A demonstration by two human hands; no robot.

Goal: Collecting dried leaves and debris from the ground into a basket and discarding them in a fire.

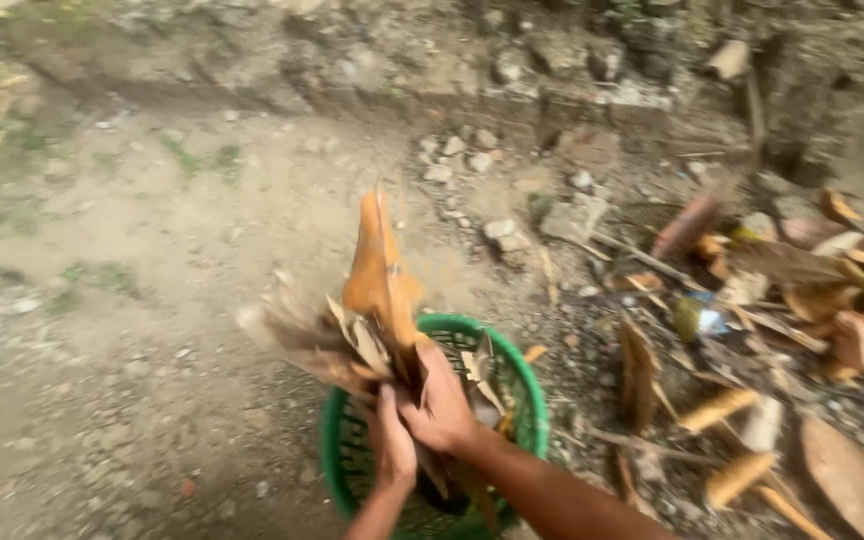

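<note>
- Both hands sit low in the frame's centre: the left hand (392, 447) and the right hand (442, 400) are clenched together around a bundle of dry leaves (367, 315) (orange and brown, blurred).
- The bundle stands above the green basket (532, 400), at bottom centre on the dirt ground (132, 330).
- Fallen leaves (802, 300) litter the right side.

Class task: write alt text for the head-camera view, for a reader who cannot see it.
Two bare hands, the left hand and the right hand, grip a bundle of dry brown leaves over a green plastic basket on bare dirt ground. More fallen leaves litter the ground at right, with stones beyond.
</note>
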